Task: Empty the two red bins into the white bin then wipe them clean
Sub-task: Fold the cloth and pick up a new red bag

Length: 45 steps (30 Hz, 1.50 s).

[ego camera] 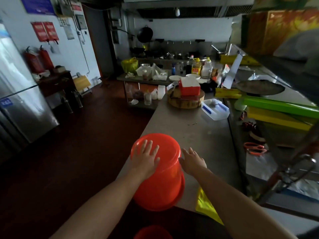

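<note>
Standing upside down at the near left corner of the counter, the bin is taken as the landmark. On the left part of its upturned base the left hand is laid flat, fingers straight and spread, with nothing gripped. Just right of the base rim the right hand is held open with straight fingers; whether the rim is touched cannot be told. Further right of the bin, beside its lower wall, a yellow cloth is seen at the counter's edge. Below the bin, at the bottom of the view, a second bin is partly shown.

The bin is judged to be light, thin-walled plastic, smooth and a little flexible, so it may slide under a flat palm. It is better taken by both sides of the wall or by the rolled rim at its mouth. No white bin can be picked out.
</note>
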Motion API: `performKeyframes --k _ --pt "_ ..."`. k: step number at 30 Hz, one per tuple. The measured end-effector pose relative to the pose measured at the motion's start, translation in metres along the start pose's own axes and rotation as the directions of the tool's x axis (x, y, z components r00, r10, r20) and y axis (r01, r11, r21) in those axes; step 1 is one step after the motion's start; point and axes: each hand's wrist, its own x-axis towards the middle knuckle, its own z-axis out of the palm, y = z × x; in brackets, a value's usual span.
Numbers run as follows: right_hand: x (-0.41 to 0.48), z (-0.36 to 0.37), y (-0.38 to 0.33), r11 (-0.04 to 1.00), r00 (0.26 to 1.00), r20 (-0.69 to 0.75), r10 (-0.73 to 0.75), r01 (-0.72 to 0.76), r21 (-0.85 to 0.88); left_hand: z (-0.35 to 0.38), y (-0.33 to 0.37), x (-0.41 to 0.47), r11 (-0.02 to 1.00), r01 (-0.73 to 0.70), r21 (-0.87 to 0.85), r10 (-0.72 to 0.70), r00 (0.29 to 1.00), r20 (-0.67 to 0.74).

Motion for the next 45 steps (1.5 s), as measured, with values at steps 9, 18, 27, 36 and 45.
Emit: performKeyframes --k 9,18,27,36,45 --pt "0.057 0.024 -0.058 0.966 0.969 0.099 0.227 -0.237 0.099 0.041 -0.098 0.067 0.996 -0.089 -0.011 0.089 0.989 0.118" --pt "0.088 0.037 -0.063 0.865 0.923 0.147 0.355 -0.384 0.322 0.062 -0.122 0.132 0.955 -0.104 -0.276 0.195 0.925 0.327" --pt "0.1 0.041 -0.057 0.765 0.896 0.185 0.404 -0.442 0.469 0.076 -0.122 0.137 0.84 0.008 -0.542 0.182 0.938 0.296" --pt "0.07 0.004 -0.079 0.788 0.947 -0.029 0.32 -0.249 0.563 0.023 -0.128 0.093 0.729 -0.001 -0.685 0.12 0.985 0.126" --pt "0.008 -0.012 -0.104 0.639 0.922 -0.173 0.345 -0.096 0.763 -0.012 -0.127 0.022 0.688 -0.033 -0.725 0.055 0.998 0.006"
